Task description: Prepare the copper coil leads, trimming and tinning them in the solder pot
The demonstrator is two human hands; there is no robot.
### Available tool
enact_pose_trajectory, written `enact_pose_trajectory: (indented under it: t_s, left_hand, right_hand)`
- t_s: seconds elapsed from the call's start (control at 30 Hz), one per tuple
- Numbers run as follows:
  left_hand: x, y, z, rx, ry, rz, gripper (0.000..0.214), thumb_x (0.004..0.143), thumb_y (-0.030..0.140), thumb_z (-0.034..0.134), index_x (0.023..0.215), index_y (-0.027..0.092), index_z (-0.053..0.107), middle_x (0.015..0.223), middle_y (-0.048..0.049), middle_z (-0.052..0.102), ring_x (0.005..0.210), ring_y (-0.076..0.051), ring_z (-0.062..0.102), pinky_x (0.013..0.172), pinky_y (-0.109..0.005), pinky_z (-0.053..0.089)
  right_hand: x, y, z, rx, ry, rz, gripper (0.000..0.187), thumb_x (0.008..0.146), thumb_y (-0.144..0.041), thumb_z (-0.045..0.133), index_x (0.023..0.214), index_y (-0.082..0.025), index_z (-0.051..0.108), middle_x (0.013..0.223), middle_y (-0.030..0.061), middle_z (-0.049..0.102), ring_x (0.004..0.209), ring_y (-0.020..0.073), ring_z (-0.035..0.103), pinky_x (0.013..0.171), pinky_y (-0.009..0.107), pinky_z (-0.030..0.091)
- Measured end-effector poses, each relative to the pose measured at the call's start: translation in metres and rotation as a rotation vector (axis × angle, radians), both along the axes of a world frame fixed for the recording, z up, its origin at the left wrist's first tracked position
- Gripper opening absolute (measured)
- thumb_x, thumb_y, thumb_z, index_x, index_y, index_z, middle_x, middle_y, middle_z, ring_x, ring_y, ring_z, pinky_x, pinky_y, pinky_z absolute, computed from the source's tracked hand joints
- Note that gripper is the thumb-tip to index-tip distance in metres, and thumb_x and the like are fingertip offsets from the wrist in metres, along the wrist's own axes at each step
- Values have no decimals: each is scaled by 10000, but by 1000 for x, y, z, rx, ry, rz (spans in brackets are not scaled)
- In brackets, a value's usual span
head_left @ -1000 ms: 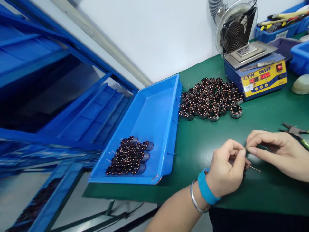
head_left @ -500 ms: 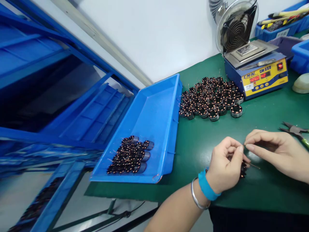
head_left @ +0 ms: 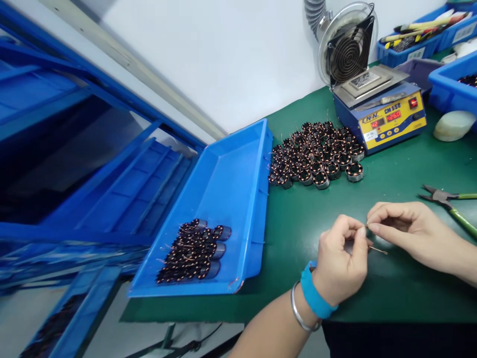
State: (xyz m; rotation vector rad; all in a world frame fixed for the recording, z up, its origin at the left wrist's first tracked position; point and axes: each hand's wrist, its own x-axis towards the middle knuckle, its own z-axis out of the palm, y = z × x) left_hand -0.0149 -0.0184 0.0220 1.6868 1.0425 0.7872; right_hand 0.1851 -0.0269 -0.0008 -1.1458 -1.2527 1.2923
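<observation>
My left hand (head_left: 341, 261), with a blue band and a silver bangle at its wrist, is closed around a wound motor stator that its fingers hide in this view. A thin copper wire (head_left: 379, 250) with a small looped end sticks out to the right beneath the fingers. Thumb and fingertips of my right hand (head_left: 413, 231) pinch a wire end right against the left thumb and forefinger, so little of that wire shows. Both hands are just above the green table (head_left: 298, 214).
A blue tray (head_left: 257, 219) holds stators in rows (head_left: 192, 251). Behind my hands lies a heap of stators (head_left: 316, 151), beside a solder pot (head_left: 391, 122) with a fan (head_left: 350, 54). Green-handled cutters (head_left: 443, 196) lie right; blue bins (head_left: 410, 53) stand at the back.
The whole view has shifted slightly, showing more of the cutters. Both hands keep their pinch together; the dark stator edge seen below the left fingers is now hidden.
</observation>
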Motion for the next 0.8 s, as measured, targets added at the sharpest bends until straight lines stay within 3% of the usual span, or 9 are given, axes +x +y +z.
enact_pose_trajectory:
  t_s: [0.2, 0.37, 0.8]
  left_hand:
    - [0, -1, 2, 35, 15, -12, 212, 1151, 306, 618, 948, 247, 625, 868, -59, 842, 673, -176, 725, 732, -297, 565]
    - [0, -1, 1, 21, 9, -1, 210, 1135, 314, 645, 936, 248, 633, 808, -33, 796, 660, -176, 701, 739, -303, 565]
    - [0, -1, 1, -25, -17, -3, 225, 1131, 333, 658, 925, 249, 622, 775, -25, 755, 668, -179, 695, 755, -310, 574]
  right_hand:
    - [0, 0, -2, 8, 5, -7, 561, 861, -736, 966, 738, -207, 824, 778, 62, 728, 735, 202, 670, 718, 307, 600]
    - [-1, 1, -1, 2, 28, -18, 650, 787, -825, 1001, 737, -200, 827, 769, 66, 720, 728, 209, 666, 737, 328, 635]
    - [2, 3, 1, 37, -63, 21, 746, 865, -927, 875, 719, -200, 793, 764, 65, 702, 705, 194, 632, 700, 316, 601]
